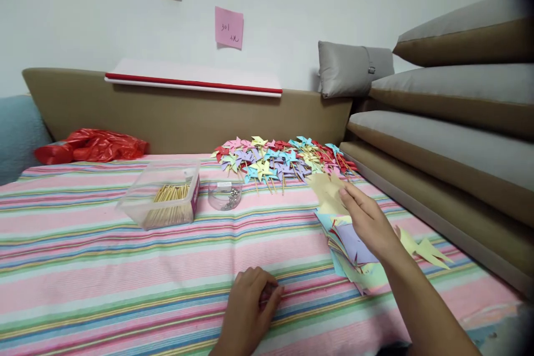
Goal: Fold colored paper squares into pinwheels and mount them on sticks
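Note:
My right hand (369,222) pinches a pale yellow paper piece (326,193) above a loose stack of coloured paper pieces (354,245). Cut slits show in some of the sheets, in purple, blue, green and yellow. Another pale yellow cut piece (425,247) lies on the cloth to the right of my wrist. My left hand (252,303) rests on the striped cloth (167,272), its fingers curled in and the thumb bent toward them, with nothing seen in it. Beyond my right hand lie several finished paper pinwheels (283,161) on wooden sticks.
A clear plastic box (154,217) of wooden sticks (171,200) stands left of centre. Beside it is a round clear container (225,197) with small metal pieces. A red plastic bag (94,146) lies at the back left. Stacked cushions (450,150) line the right side.

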`<control>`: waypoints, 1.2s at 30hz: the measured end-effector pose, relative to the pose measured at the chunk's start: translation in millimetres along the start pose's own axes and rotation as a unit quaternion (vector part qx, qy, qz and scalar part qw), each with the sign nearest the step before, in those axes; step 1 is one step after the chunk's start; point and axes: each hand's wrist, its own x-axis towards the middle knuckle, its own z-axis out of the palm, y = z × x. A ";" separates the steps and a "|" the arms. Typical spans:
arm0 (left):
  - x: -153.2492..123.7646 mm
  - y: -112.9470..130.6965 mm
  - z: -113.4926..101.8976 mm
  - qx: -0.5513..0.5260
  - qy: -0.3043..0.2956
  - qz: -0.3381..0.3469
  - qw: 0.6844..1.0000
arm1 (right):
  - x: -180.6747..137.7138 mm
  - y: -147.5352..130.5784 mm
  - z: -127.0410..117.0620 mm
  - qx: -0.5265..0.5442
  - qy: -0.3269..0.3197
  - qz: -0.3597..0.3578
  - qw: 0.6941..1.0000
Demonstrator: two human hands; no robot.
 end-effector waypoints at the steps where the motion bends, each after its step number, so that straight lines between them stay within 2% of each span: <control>1: -0.2 0.9 -0.5 -0.002 -0.004 -0.003 1.000 | 0.2 -3.5 5.8 0.055 -0.022 0.007 0.998; 5: 0.9 7.8 -5.3 -0.022 -0.014 -0.036 0.999 | -5.5 -12.2 22.4 0.205 -0.069 0.072 0.974; 8: 8.2 13.3 -14.0 -0.101 -0.024 -0.079 0.991 | -13.2 -14.4 34.8 0.303 -0.084 0.128 0.940; 10: 18.4 16.5 -24.0 -0.211 -0.020 -0.120 0.970 | -17.6 -13.4 45.7 0.368 -0.096 0.162 0.910; 13: 39.4 21.2 -43.5 -0.375 0.029 -0.169 0.911 | -22.1 -8.6 65.4 0.424 -0.128 0.200 0.874; 15: 52.7 23.4 -54.8 -0.430 0.033 -0.173 0.886 | -24.3 -4.5 79.1 0.439 -0.151 0.217 0.859; 18: 63.6 20.0 -61.4 -0.468 0.021 -0.170 0.867 | -27.4 0.3 98.8 0.442 -0.187 0.226 0.848; 24: 53.4 -11.9 -45.3 -0.516 0.072 -0.246 0.817 | -37.1 9.8 136.7 0.408 -0.261 0.224 0.846; 28: 42.4 -18.0 -39.0 -0.532 0.115 -0.259 0.798 | -50.2 24.6 152.1 0.395 -0.246 0.219 0.858; 32: 35.4 -13.3 -37.7 -0.543 0.149 -0.264 0.783 | -66.4 40.2 151.2 0.339 -0.212 0.173 0.900; 36: 30.7 -14.4 -36.8 -0.531 0.161 -0.259 0.791 | -76.2 48.4 147.5 0.201 -0.208 0.023 0.957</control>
